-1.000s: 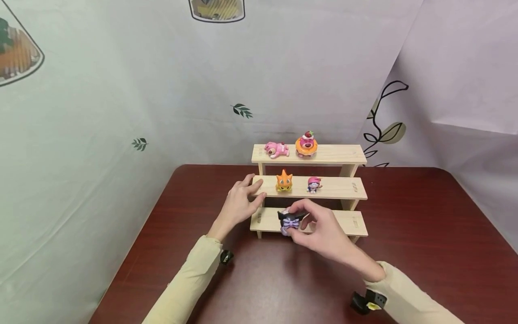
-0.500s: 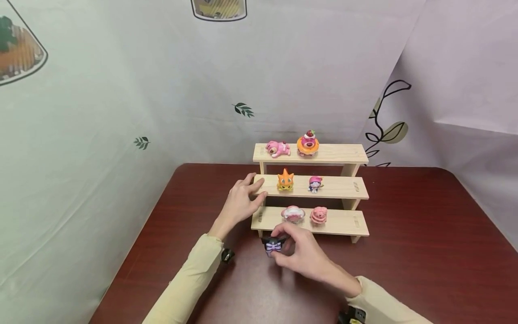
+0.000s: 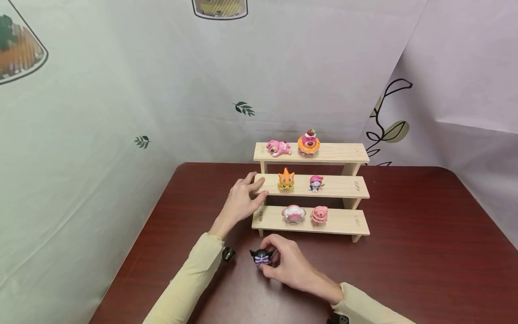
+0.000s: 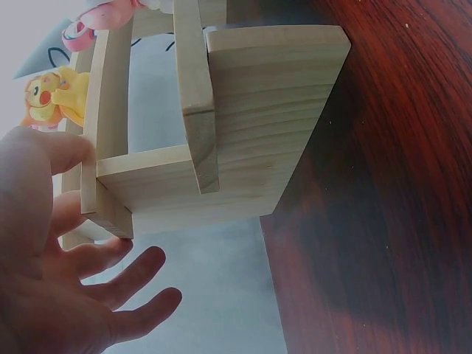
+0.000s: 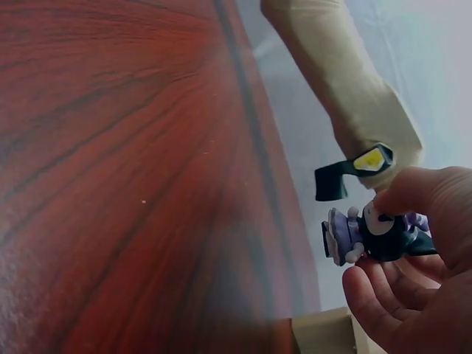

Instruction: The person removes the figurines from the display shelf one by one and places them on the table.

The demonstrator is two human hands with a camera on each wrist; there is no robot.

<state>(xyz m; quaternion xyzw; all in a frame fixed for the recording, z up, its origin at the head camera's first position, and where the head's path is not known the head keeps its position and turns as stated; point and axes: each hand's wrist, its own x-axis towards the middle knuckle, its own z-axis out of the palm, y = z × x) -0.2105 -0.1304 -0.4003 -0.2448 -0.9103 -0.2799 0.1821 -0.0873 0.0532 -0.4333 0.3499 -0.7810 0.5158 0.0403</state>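
My right hand [image 3: 292, 265] pinches a small figurine [image 3: 261, 257] with a black pointed-eared hood and a purple bow, in front of the stand. The right wrist view shows this figurine [image 5: 372, 232] sideways between thumb and fingers, its white face partly covered. At the left end of the three-tier wooden stand [image 3: 344, 186], my left hand [image 3: 238, 202] grips the middle shelf. Up close in the left wrist view, that hand [image 4: 66, 251] has thumb and fingers around the shelf's end, its lower fingers stretched out below.
Two pink figurines stand on the bottom shelf: a white-fronted one [image 3: 293, 214] and a round one [image 3: 319, 214]. The middle shelf bears an orange-yellow figurine [image 3: 286, 180] and a pink-capped one [image 3: 315, 183]. On top are a lying pink bear [image 3: 278, 147] and a ring-wearing bear [image 3: 309, 143].
My right hand has drawn the black-and-purple figurine off the bottom shelf's front, toward me and to the left, uncovering two pink figurines there. The left hand keeps its place on the shelf.
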